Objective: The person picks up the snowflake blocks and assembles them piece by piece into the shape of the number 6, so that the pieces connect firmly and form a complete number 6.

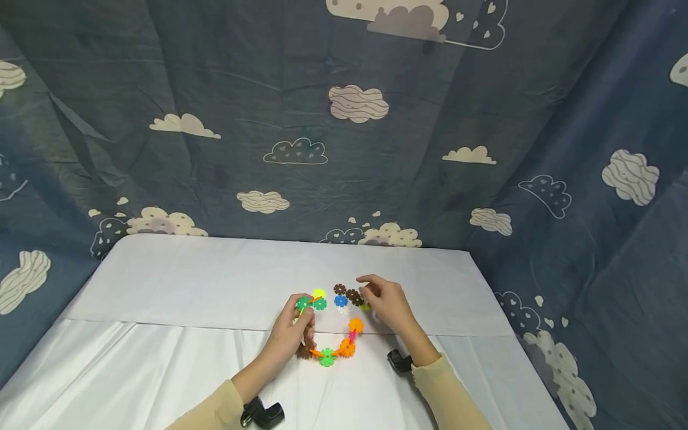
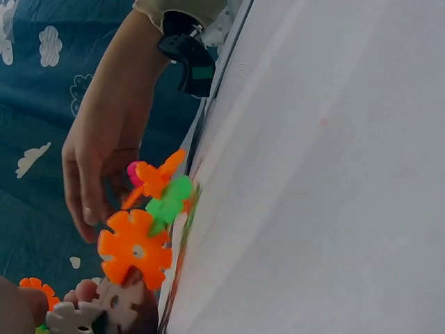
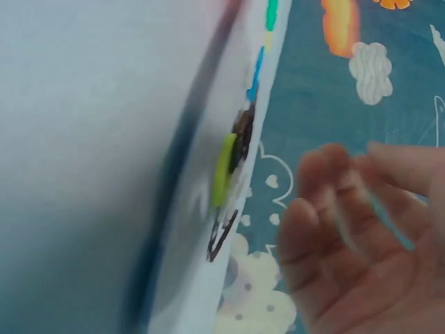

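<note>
Chain of notched discs [image 1: 327, 357] in orange, green, brown and pink, pinched between thumb and fingers of the left hand [image 1: 289, 328]. Curving in a partial loop over the white cloth [image 1: 215, 280] toward the right hand [image 1: 389, 303], empty, with fingers loosely bent. Near those fingers: brown discs [image 1: 355, 297] and a blue disc [image 1: 341, 301]. Farther back: dark blue curtain [image 1: 236, 71], patterned with pale clouds.
</note>
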`<state>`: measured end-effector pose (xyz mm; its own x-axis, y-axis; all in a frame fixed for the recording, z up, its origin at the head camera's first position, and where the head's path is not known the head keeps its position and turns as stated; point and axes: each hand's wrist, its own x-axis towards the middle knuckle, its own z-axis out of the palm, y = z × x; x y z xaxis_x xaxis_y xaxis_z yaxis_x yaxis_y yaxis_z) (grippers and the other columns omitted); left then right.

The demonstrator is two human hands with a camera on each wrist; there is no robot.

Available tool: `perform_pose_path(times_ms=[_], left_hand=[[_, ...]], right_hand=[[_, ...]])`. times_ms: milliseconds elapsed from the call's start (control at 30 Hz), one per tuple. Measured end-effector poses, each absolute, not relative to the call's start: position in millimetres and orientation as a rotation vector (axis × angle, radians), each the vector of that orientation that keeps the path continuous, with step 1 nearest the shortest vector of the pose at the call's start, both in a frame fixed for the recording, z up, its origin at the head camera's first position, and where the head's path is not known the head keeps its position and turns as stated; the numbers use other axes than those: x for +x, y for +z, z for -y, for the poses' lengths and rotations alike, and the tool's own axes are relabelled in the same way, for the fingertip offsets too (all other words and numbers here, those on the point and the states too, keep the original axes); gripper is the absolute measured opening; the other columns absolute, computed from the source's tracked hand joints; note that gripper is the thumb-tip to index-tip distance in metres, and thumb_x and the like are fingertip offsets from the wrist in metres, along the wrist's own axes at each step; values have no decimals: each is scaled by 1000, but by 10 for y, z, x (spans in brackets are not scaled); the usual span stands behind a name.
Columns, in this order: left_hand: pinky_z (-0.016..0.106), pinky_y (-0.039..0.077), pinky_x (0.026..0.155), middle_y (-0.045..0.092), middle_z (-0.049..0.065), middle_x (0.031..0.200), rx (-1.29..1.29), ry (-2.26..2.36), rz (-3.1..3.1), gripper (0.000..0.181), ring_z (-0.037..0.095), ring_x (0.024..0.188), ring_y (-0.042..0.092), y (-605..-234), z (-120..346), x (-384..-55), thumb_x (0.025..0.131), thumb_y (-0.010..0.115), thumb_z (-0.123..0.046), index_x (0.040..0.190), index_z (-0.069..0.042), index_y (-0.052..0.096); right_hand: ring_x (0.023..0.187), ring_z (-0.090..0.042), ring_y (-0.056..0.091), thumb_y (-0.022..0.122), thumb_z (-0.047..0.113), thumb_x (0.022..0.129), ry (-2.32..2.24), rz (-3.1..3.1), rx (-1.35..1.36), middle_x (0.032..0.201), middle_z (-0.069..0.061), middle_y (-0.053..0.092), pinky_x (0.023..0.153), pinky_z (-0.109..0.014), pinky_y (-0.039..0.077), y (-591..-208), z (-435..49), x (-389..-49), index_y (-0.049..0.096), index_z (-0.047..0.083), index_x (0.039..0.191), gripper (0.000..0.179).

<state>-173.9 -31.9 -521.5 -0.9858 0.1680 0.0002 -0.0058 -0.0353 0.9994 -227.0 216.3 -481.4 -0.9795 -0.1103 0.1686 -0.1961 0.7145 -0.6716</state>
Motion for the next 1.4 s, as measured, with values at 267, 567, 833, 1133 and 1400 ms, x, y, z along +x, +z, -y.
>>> perform_pose_path(times_ms=[267,567,833,1133,1400], left_hand=[[25,61,56,73,21,104,61,2234,-2084,29,15,62,66,-5192,328,-1735,104,64,-6,131,-7,55],[25,57,53,75,12,109,63,2181,-2098,36,16,60,64,-5198,332,-1736,108,58,-12,144,-11,52],[25,55,52,72,12,112,129,2173,-2029,41,15,62,63,-5194,339,-1727,110,53,-10,150,-11,50],[24,57,56,70,12,111,154,2172,-2015,40,15,65,62,-5190,324,-1724,109,52,-8,148,-11,51],[25,56,56,48,1,67,177,2188,-1992,37,12,56,54,-5174,335,-1717,110,58,-20,145,-8,56]], right_hand=[[70,-14,52,79,27,96,732,2994,144,80,2,65,65,-29,40,-4905,-2270,-2339,76,14,121,28],[67,-17,48,77,34,97,631,3062,68,76,0,58,61,-30,34,-5009,-2440,-2412,70,14,137,45],[69,-17,57,77,26,98,578,3011,62,82,-2,72,62,-31,43,-5054,-2438,-2431,78,13,110,18],[65,-16,50,68,28,104,804,2922,122,72,-1,64,60,-28,38,-4950,-2356,-2394,74,11,92,22],[58,-15,49,64,25,107,1424,2892,230,72,-10,62,52,-26,41,-4783,-2146,-2270,67,2,88,30]])
